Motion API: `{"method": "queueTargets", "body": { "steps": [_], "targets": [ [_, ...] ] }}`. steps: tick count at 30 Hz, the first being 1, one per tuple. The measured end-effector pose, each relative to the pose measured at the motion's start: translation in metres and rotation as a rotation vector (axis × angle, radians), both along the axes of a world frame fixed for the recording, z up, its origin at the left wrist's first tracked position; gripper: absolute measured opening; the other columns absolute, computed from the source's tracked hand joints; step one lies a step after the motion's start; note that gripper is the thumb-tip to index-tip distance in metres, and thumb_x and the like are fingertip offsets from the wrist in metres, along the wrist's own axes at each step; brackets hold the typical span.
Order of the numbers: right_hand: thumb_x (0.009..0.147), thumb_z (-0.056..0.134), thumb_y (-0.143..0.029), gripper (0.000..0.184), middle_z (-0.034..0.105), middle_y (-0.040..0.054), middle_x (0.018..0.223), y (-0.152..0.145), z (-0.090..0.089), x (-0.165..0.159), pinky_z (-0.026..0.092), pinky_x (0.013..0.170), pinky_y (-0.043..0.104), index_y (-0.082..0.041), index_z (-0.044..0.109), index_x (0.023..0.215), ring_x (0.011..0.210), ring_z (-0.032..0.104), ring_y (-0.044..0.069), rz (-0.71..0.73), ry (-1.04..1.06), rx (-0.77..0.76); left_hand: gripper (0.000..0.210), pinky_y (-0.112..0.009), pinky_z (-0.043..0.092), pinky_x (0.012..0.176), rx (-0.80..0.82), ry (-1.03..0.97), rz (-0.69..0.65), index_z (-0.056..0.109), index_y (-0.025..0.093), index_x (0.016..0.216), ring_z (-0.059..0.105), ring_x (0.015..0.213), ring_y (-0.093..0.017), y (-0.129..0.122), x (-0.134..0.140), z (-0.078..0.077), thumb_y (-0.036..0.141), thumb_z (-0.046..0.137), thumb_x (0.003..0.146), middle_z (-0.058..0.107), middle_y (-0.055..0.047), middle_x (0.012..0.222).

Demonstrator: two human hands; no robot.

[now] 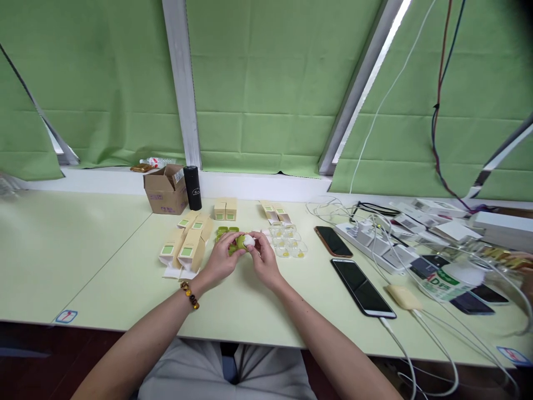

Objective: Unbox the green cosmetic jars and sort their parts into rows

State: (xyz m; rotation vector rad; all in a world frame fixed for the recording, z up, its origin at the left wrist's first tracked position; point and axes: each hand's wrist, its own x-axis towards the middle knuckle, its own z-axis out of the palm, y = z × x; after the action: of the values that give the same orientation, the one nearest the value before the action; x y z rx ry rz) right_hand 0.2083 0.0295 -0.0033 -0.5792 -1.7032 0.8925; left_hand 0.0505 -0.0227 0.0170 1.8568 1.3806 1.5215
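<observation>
Between my two hands is a small rounded green-and-white piece (249, 240), held just above the table. My left hand (222, 259) has its fingers closed round the green side. The fingers of my right hand (265, 263) close on the white side. Behind my left hand sit several small green containers (227, 229), partly hidden by it. Right of my hands lies a clear plastic tray (287, 241) of rounded cups with yellow spots. To the left lie several beige cartons (192, 244) with green labels and open white flaps.
More beige cartons (225, 209) stand further back, beside a black bottle (192, 188) and a cardboard box (165, 190). On the right are two phones (363, 288), a power strip (375, 247), a white bottle (452, 280) and tangled cables.
</observation>
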Motion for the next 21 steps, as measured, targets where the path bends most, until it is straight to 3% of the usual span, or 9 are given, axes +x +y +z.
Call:
{"method": "queueTargets", "body": {
  "steps": [5, 8, 11, 16, 21],
  "targets": [
    [0.095, 0.066, -0.055, 0.038, 0.070, 0.0042, 0.101, 0.010, 0.004, 0.005, 0.055, 0.083, 0.036, -0.026, 0.061, 0.119, 0.086, 0.068, 0.020, 0.023, 0.328, -0.256, 0.045, -0.040, 0.056, 0.092, -0.058, -0.129, 0.034, 0.067, 0.021, 0.133, 0.065, 0.103, -0.023, 0.005, -0.007, -0.005, 0.031, 0.073, 0.090, 0.068, -0.013, 0.129],
    [0.091, 0.072, -0.056, 0.037, 0.074, 0.0043, 0.099, 0.019, 0.012, 0.016, 0.056, 0.081, 0.035, -0.025, 0.067, 0.111, 0.092, 0.072, 0.022, 0.136, 0.524, -0.449, 0.044, -0.039, 0.057, 0.092, -0.055, -0.201, 0.027, 0.067, 0.022, 0.132, 0.066, 0.102, -0.022, 0.009, -0.016, -0.007, 0.033, 0.073, 0.090, 0.068, -0.012, 0.130],
    [0.088, 0.077, -0.049, 0.030, 0.075, 0.0048, 0.106, 0.023, 0.018, 0.024, 0.057, 0.076, 0.033, -0.025, 0.072, 0.106, 0.097, 0.072, 0.022, 0.273, 0.619, -0.577, 0.043, -0.038, 0.056, 0.096, -0.012, -0.200, 0.024, 0.066, 0.023, 0.134, 0.065, 0.112, -0.022, 0.011, -0.019, -0.010, 0.030, 0.071, 0.092, 0.066, -0.011, 0.134],
    [0.087, 0.078, -0.043, 0.030, 0.076, 0.0048, 0.110, 0.019, 0.023, 0.024, 0.059, 0.080, 0.036, -0.027, 0.073, 0.112, 0.102, 0.072, 0.023, 0.416, 0.647, -0.661, 0.044, -0.039, 0.053, 0.102, 0.049, -0.190, 0.046, 0.062, 0.024, 0.138, 0.062, 0.125, -0.024, 0.010, -0.014, -0.011, 0.030, 0.068, 0.094, 0.063, -0.011, 0.141],
    [0.084, 0.082, -0.040, 0.042, 0.074, 0.0014, 0.104, 0.014, 0.029, 0.024, 0.060, 0.089, 0.039, -0.032, 0.070, 0.123, 0.105, 0.072, 0.023, 0.426, 0.602, -0.596, 0.046, -0.039, 0.053, 0.102, 0.065, -0.184, 0.091, 0.060, 0.023, 0.139, 0.063, 0.125, -0.025, 0.008, -0.014, -0.010, 0.034, 0.067, 0.095, 0.063, -0.012, 0.142]
  ]
}}
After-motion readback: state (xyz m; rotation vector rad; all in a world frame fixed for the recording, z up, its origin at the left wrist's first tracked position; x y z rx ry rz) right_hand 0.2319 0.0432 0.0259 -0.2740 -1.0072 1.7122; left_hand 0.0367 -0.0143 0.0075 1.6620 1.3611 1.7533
